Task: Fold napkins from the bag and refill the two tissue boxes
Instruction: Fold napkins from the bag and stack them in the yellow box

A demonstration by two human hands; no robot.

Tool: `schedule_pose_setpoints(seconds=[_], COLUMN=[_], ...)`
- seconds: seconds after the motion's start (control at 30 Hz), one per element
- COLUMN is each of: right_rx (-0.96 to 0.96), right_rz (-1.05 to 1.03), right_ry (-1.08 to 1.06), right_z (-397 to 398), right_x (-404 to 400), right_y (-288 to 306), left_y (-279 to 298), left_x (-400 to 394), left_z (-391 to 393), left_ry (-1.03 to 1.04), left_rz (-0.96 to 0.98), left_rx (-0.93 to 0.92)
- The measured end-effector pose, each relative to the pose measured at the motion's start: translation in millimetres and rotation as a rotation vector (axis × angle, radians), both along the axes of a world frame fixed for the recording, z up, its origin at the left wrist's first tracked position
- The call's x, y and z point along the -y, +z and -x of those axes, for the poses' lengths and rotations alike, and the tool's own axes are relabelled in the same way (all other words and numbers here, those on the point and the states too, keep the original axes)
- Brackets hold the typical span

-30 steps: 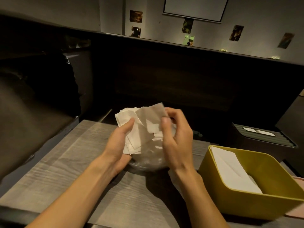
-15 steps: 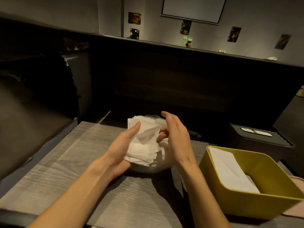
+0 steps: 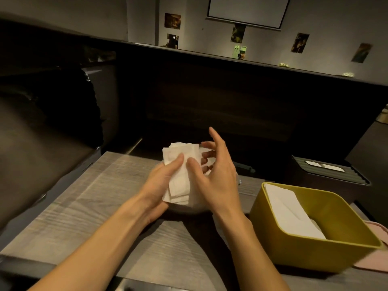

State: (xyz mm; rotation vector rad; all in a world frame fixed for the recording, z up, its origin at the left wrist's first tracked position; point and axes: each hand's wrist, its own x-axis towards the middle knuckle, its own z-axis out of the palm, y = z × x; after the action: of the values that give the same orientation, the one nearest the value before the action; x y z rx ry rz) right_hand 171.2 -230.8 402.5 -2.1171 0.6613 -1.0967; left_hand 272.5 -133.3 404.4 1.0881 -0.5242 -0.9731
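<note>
A stack of white napkins (image 3: 178,181) is held over the grey wooden table (image 3: 84,202). My left hand (image 3: 159,183) cups the stack from below with its thumb laid over the top. My right hand (image 3: 214,175) is beside the stack, thumb on its face and fingers spread and mostly straight behind it. The clear plastic bag (image 3: 195,206) shows dimly under my hands. At the right stands the yellow tissue box (image 3: 315,248), open, with folded white napkins (image 3: 294,213) inside. A dark ribbed tissue box (image 3: 327,171) with a white slot sits further back right.
A dark bench seat (image 3: 31,143) runs along the left of the table. A dark partition wall (image 3: 231,101) rises behind it. A pink object (image 3: 378,263) peeks out beside the yellow box at the right edge.
The loose, fanned napkins have been gathered into a tidier stack in my left hand. My right hand has let go of its pinch and opened its fingers.
</note>
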Motion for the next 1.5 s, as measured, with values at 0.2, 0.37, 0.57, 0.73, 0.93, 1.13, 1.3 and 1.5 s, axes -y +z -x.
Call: schedule_pose_setpoints(seconds=[0.2,0.37,0.57,0.73,0.93,1.13,1.3,1.5], right_rx=[0.006,0.117,0.041,-0.176,-0.022,-0.130,-0.185,-0.186], right_rz=[-0.345,-0.475,-0.293,-0.364,-0.419,-0.341,-0.264,-0.269], right_ry=[0.207,0.293,0.140,0.153,0.077,0.188,0.154,0.138], right_z=[25.1,61.8,96.2,103.9,102.9,104.4,101.0,99.1], right_x=[-23.4,-43.4,-45.8,-51.5,-55.3,-57.3,-61.6,-59.0], right_y=[8.1,7.2,-16.9,-30.4,-36.2,-35.8,-35.5,-36.9], left_y=[17.1,5.7,-25.1,-28.1,-37.5,-42.7,-46.0,-47.0], left_x=[-14.9,-37.7,-57.2,-60.8,-58.9,-56.5,-56.1,-54.1], left_z=[18.1,33.5,34.5,57.9,63.9,65.8,63.7,58.0], left_ry=[0.018,0.070,0.170,-0.042,0.051,0.010,0.044,0.046], left_rz=[0.173,0.228,-0.053,-0.250,-0.178,-0.177,-0.103,-0.155], left_rx=[-0.201,-0.076,0.494,0.781,0.795,0.909,1.076,1.026])
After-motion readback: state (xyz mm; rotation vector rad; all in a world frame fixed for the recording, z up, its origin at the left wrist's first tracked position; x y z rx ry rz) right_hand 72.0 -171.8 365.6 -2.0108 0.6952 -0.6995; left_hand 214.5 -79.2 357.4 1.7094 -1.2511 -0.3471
